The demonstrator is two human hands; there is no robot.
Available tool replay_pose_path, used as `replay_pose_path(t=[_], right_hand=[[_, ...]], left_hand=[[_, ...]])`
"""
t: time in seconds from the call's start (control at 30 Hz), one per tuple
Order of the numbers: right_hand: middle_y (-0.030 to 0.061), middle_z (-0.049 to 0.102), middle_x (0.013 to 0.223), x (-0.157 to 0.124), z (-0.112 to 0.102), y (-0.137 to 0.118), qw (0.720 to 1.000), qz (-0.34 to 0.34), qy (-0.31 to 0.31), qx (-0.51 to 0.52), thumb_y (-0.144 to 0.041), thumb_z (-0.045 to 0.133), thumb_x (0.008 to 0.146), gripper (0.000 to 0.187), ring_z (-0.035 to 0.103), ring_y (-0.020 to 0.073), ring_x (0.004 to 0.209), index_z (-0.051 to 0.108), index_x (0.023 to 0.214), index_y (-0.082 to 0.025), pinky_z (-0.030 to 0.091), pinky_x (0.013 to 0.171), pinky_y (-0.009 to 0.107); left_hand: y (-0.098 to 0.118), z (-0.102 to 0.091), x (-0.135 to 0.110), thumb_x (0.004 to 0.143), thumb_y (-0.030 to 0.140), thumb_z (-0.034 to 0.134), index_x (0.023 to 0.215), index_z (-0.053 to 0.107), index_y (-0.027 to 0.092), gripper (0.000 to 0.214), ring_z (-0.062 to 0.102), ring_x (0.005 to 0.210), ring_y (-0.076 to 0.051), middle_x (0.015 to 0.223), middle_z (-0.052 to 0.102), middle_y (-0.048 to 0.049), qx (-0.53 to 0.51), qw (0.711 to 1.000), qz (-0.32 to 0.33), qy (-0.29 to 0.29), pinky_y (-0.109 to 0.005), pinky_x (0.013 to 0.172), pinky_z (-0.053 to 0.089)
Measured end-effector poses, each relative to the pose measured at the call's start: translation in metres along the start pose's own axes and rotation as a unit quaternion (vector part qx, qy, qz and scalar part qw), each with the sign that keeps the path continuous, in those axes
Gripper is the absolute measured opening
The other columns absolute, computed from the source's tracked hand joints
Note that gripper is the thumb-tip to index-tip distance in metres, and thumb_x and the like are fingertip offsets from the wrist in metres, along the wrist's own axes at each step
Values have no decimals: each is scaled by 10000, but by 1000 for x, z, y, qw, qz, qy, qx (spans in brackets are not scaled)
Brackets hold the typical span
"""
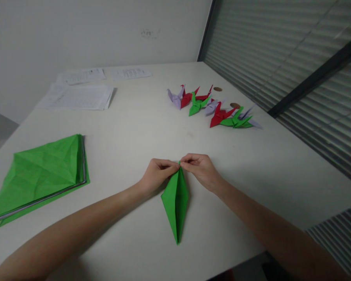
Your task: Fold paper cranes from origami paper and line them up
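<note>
A green origami paper (171, 197), folded into a long diamond with a slit down its middle, lies on the white table. Its narrow tip points toward me. At its far tip, the thumb and fingers of my left hand (160, 171) pinch the paper from the left. My right hand (201, 168) pinches the same tip from the right, fingertips close to those of the left. The very end of the tip shows a little between the two hands.
Several folded paper cranes in red, green (197, 104) and lilac stand at the back right, near two round holes in the table. A stack of green paper sheets (43, 171) lies at the left. Printed papers (78, 97) are at the back left. Window blinds (286, 50) border the right side.
</note>
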State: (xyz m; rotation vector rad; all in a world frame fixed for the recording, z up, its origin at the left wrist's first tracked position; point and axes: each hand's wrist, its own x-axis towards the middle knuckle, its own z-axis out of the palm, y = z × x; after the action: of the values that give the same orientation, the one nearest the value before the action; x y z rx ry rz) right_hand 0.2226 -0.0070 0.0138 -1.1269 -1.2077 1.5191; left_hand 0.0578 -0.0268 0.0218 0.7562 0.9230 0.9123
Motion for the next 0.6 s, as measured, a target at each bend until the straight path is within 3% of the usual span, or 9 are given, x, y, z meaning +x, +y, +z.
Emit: replay_pose_path(t=[0.33,0.6], right_hand=[[-1,657,673,0,1,0,1000,11,-10,15,-295,806,583,177,554,124,650,712,684,-183,436,656,294],[-15,642,647,-1,2,0,999,13,-28,12,-272,758,650,106,523,108,628,724,692,-180,402,663,286]], left_hand=[[-2,-5,4,612,373,833,667,732,99,298,526,514,-103,590,648,-43,40,999,21,-4,-239,514,373],[-3,-4,4,569,342,849,619,704,104,284,528,482,-102,555,639,-30,24,1000,16,11,-234,495,390]])
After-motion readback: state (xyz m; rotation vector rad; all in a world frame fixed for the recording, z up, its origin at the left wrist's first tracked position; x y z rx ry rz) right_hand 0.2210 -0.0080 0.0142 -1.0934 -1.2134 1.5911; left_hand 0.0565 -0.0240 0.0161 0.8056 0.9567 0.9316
